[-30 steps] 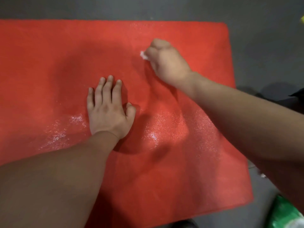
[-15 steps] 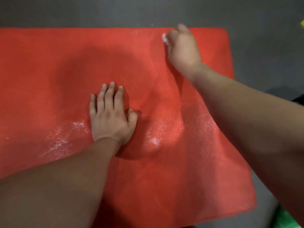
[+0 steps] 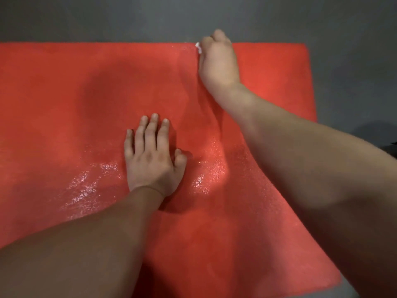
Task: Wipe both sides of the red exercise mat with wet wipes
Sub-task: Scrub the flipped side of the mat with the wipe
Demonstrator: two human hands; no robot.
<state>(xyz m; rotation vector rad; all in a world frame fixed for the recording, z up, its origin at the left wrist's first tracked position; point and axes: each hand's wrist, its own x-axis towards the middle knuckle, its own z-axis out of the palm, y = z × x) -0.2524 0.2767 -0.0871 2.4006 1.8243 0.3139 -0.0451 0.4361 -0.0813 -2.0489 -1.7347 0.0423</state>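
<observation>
My right hand (image 3: pixel 218 61) reaches to the far edge of the red exercise mat (image 3: pixel 64 93), fingers curled around a white wet wipe (image 3: pixel 198 47); only a scrap of it shows at the hand's left side. My left hand (image 3: pixel 151 160) lies flat near the mat's middle, palm down, fingers straight. Wet sheen glints on the mat either side of that wrist. The mat lies spread on a grey floor (image 3: pixel 129 18).

Bare forearms (image 3: pixel 86 254), left hand (image 3: pixel 150 162), right hand (image 3: pixel 218 61), short fingernails, dark patch (image 3: pixel 392 147) at right edge, possibly clothing
</observation>
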